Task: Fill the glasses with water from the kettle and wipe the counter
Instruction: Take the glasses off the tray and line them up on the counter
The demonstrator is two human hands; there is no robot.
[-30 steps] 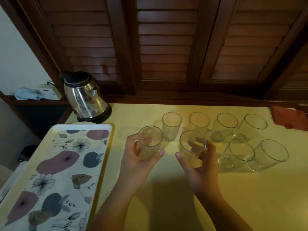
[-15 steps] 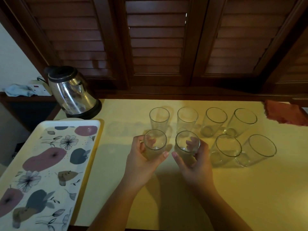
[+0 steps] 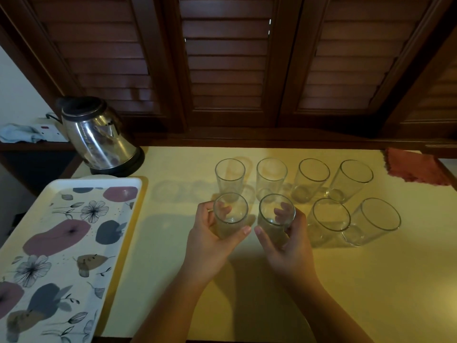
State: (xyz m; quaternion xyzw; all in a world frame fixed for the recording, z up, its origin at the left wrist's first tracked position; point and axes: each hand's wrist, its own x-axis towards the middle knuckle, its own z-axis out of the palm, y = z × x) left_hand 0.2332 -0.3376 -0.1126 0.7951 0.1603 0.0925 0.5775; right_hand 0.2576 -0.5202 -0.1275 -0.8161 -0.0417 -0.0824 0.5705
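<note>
Glasses (image 3: 270,178): eight; kettle (image 3: 99,137): one.

eight clear empty drinking glasses (image 3: 271,179), upright, two rows, frame centre | shiny steel electric kettle (image 3: 99,138), black base, upper left | pale yellow counter (image 3: 371,280), lower frame

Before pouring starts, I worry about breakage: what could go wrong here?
1. The left hand and right hand each grip a glass beside the tightly packed glasses; a nudge could topple one.
2. The kettle stands far from the glasses, so carrying it over may drip.
</note>
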